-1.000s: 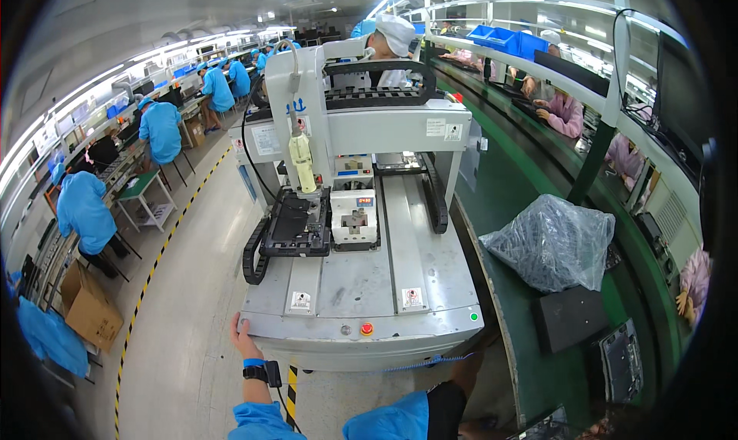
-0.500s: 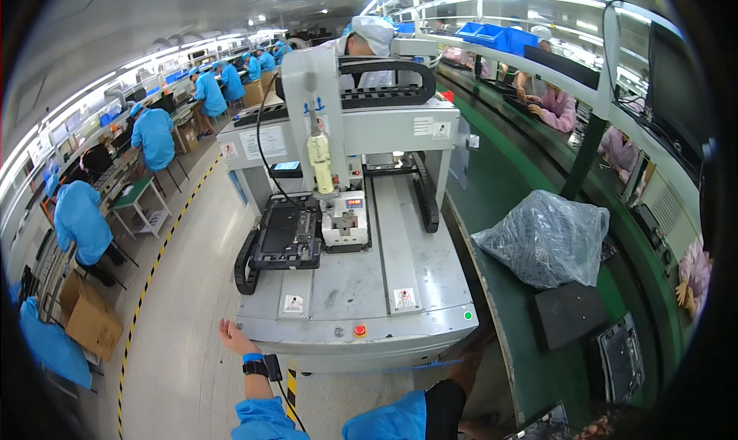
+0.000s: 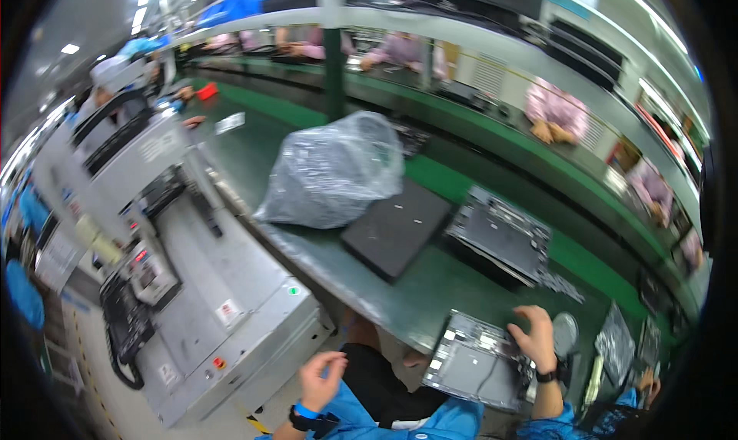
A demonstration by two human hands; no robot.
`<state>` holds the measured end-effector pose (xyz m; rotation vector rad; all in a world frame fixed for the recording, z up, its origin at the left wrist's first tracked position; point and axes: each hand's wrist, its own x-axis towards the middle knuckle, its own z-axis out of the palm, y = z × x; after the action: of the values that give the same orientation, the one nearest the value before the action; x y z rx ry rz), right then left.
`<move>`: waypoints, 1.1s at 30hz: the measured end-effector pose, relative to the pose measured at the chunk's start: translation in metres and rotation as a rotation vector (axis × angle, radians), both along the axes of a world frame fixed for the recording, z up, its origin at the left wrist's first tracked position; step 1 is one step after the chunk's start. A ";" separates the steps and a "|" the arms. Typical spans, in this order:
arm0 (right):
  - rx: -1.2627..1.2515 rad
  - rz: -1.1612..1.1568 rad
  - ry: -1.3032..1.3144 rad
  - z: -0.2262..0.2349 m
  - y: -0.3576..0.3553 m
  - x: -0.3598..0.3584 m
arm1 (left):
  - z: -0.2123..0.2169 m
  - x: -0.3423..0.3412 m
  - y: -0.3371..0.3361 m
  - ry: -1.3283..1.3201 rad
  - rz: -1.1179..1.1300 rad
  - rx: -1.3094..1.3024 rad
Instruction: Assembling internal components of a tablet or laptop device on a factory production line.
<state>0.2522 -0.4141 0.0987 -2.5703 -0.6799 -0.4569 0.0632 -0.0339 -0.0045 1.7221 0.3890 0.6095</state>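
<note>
An opened laptop base (image 3: pixel 473 371) with bare inner parts lies at the near edge of the green bench. My right hand (image 3: pixel 534 336) is over its right side, thumb and fingers apart, with nothing held; whether it touches the base I cannot tell. Left of the base, in front of my lap, my left hand (image 3: pixel 321 380) is raised with loosely bent fingers and nothing in it. Farther along the bench, another laptop part (image 3: pixel 500 236) rests on what looks like a small stack. Beside that is a flat black slab (image 3: pixel 396 232).
A grey machine (image 3: pixel 261 325) with a red button stands at left, a gap between it and the bench (image 3: pixel 315 259). A big clear plastic bag (image 3: pixel 334 171) sits beyond the slab. A co-worker's hand (image 3: pixel 649 386) shows at lower right. People in pink sit across the line.
My view has swung right from the machine to the bench. My right hand has come into view over the laptop base. My left hand is now away from the machine's front corner.
</note>
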 end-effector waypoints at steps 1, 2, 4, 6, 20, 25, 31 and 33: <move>-0.018 -0.002 0.100 0.002 0.000 -0.001 | 0.004 0.015 -0.027 -0.030 -0.165 0.072; 0.053 -0.047 0.266 -0.004 -0.001 0.002 | 0.010 0.029 -0.055 -0.022 -0.260 0.027; 0.077 -0.103 0.471 -0.003 0.001 0.003 | 0.029 0.045 -0.094 0.096 -0.429 -0.085; 0.029 -0.102 0.504 -0.004 -0.004 0.008 | 0.026 0.052 -0.116 0.303 -0.610 -0.263; 0.376 0.174 0.850 0.011 -0.070 0.001 | 0.046 0.060 -0.123 0.167 -0.404 -0.848; 0.855 0.254 0.856 0.023 -0.075 -0.002 | 0.040 0.062 -0.112 0.060 -0.390 -0.775; 1.007 0.261 0.974 0.030 -0.077 0.006 | 0.049 0.076 -0.109 0.061 -0.377 -0.784; 1.150 0.240 0.986 0.036 -0.074 0.006 | 0.056 0.085 -0.109 0.058 -0.389 -0.779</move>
<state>0.2586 -0.4877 0.1350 -1.3050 -0.2036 0.4157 0.1481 -0.1429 0.0513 1.0194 0.2682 0.0878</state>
